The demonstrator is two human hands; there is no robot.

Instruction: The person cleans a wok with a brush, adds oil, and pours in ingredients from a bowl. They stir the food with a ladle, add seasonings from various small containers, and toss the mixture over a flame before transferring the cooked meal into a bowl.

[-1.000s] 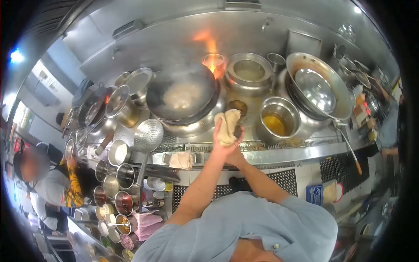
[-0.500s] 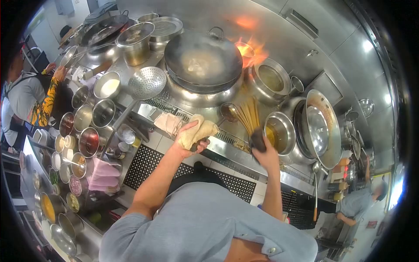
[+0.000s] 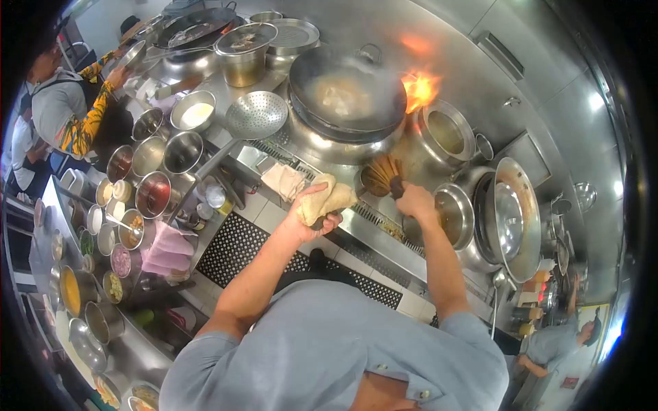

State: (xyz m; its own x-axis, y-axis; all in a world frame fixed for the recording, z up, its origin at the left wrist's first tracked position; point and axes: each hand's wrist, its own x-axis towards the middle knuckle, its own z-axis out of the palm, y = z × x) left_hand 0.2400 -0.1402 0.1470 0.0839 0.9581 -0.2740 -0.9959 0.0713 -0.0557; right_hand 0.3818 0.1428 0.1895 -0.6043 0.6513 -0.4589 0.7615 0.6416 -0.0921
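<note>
My left hand [image 3: 315,216] is wrapped round a folded tan cloth [image 3: 330,196] in front of the stove. To the right, my right hand [image 3: 414,203] grips the dark handle of a bamboo brush [image 3: 382,174], whose bristles point toward the stove's rear and sit at the small strainer by the stove edge. Beyond both hands stands a black wok [image 3: 346,96], steaming, with pale liquid inside. Another folded cloth [image 3: 283,181] lies on the stove's front edge, left of my left hand.
Flames [image 3: 419,89] rise right of the wok. A perforated ladle [image 3: 256,115] rests left of it, its handle sticking out frontward. Several ingredient bowls [image 3: 153,194] stand at left. A person [image 3: 62,103] works at far left, another [image 3: 558,346] at far right. A large pan [image 3: 510,219] leans at right.
My right hand and the brush have moved up and left, toward the strainer. The whole view has shifted, with the stove now farther right. My left hand still holds the cloth.
</note>
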